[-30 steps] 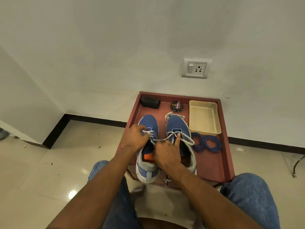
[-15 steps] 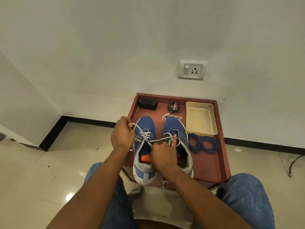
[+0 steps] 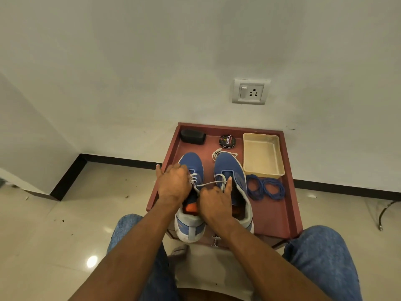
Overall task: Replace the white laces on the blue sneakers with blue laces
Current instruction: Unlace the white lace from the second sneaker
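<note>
Two blue sneakers stand side by side, toes away from me, on a maroon tray-top table (image 3: 288,205). The left sneaker (image 3: 192,162) still carries a white lace (image 3: 209,184) in its eyelets. My left hand (image 3: 173,182) lies over those eyelets with fingers curled on the lace and thumb stuck out to the left. One strand runs taut to the right, where my right hand (image 3: 213,199) holds it over the raised index finger, above the right sneaker (image 3: 227,165). The right sneaker's eyelets look bare. Coiled blue laces (image 3: 265,189) lie right of the sneakers.
A loose white lace (image 3: 217,153) lies behind the right sneaker's toe. At the tray's back are a black block (image 3: 193,137), a round polish tin (image 3: 227,141) and a cream plastic tray (image 3: 262,156). The wall is close behind; my knees flank the table's front edge.
My left hand, which had pulled a lace strand out to the left, has come back over the left sneaker's eyelets. My right hand has hardly moved.
</note>
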